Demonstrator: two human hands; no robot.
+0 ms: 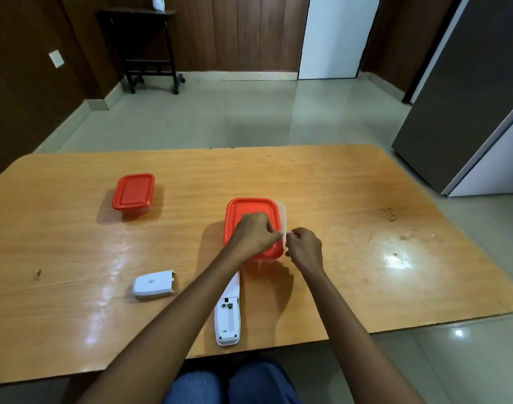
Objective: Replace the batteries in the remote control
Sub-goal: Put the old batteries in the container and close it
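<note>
A white remote control (227, 316) lies face down near the table's front edge, its battery bay uncovered and showing no batteries. Its white battery cover (153, 284) lies apart to the left. Behind the remote stands a clear box with a red lid (250, 208). My left hand (253, 233) rests on that lid with its fingers pinched at the lid's right edge. My right hand (304, 247) grips the box's clear right rim (284, 223). The lid sits shifted left of that rim. The box's contents are hidden.
A second, smaller red-lidded box (133, 191) stands closed at the back left of the wooden table (366, 199). Dark specks mark the table's right side. A grey cabinet (468, 97) stands to the right, beyond the table.
</note>
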